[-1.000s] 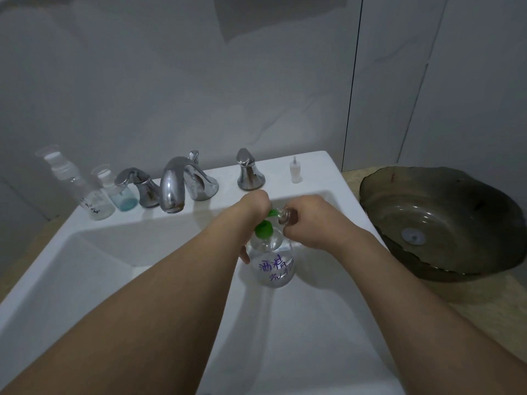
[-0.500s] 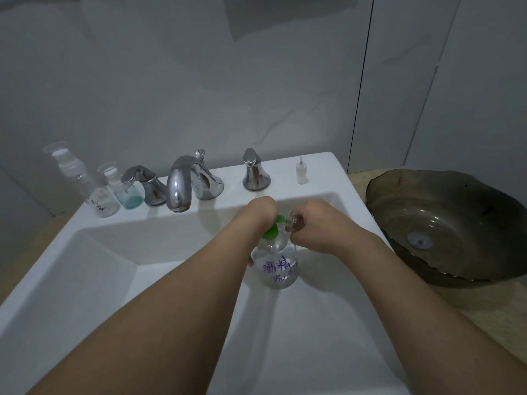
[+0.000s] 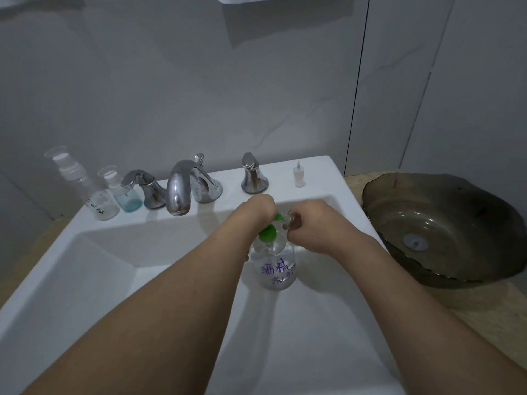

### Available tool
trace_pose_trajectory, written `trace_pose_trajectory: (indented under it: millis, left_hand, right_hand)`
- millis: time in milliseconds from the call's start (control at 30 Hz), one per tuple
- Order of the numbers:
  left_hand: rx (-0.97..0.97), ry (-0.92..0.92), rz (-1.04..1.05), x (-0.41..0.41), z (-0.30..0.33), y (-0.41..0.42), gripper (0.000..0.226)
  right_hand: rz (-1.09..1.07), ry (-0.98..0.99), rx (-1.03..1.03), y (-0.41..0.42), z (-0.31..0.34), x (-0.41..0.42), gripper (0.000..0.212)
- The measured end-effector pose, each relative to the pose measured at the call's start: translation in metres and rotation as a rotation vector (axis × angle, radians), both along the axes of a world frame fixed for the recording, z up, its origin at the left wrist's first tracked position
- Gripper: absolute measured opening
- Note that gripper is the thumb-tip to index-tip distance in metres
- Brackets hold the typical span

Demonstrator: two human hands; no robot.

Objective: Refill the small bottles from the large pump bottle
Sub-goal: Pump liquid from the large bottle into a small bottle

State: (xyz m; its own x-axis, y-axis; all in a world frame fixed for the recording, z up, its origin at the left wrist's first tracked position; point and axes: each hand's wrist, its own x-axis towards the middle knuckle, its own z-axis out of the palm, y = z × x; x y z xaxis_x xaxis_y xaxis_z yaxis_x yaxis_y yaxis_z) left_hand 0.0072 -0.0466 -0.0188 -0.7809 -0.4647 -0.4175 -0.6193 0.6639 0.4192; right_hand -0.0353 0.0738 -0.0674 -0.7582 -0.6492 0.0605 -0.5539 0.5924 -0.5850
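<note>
Standing inside the white sink (image 3: 94, 269), right of the faucet (image 3: 179, 189), the large pump bottle (image 3: 275, 269) is pressed at its green pump head (image 3: 268, 233) by the left hand (image 3: 258, 209). A small bottle (image 3: 291, 220), seemingly at the nozzle, is clamped in the right hand's (image 3: 316, 229) grip.

Chrome faucet (image 3: 182, 192) with two handles on white sink (image 3: 85, 269); dark glass basin (image 3: 445, 229) alongside.
</note>
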Motion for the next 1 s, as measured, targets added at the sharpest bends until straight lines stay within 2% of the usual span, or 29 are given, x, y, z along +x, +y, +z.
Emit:
trace_pose_trajectory:
  millis: [133, 267, 367, 467, 567, 667, 800, 1000]
  left_hand:
    - [-0.071, 0.054, 0.032, -0.001, -0.019, -0.002, 0.029]
    - [-0.114, 0.061, 0.042, 0.0, -0.024, -0.003, 0.014]
    - [-0.112, 0.083, 0.041, 0.0, -0.026, -0.005, 0.016]
    - [0.004, 0.088, 0.131, 0.002, -0.023, -0.004, 0.017]
    - [0.197, 0.071, 0.228, 0.004, -0.016, -0.004, 0.031]
    - [0.312, 0.021, 0.36, 0.007, -0.006, -0.005, 0.034]
    - [0.33, -0.059, 0.391, 0.01, -0.001, -0.005, 0.041]
    - [0.321, -0.017, 0.429, 0.012, 0.005, 0.003, 0.039]
  right_hand:
    - [0.001, -0.015, 0.057, -0.001, -0.005, 0.0, 0.022]
    - [0.014, -0.011, 0.098, -0.001, -0.007, -0.002, 0.013]
    - [0.019, -0.002, 0.096, -0.002, -0.006, -0.001, 0.023]
    - [0.029, 0.003, 0.094, -0.002, -0.005, 0.0, 0.025]
    - [0.025, 0.004, 0.074, -0.002, -0.004, 0.0, 0.021]
    - [0.007, 0.018, 0.017, -0.002, -0.001, 0.0, 0.025]
    - [0.002, 0.051, 0.015, -0.003, 0.0, 0.002, 0.023]
    - [-0.003, 0.014, 0.004, -0.002, 0.0, 0.0, 0.021]
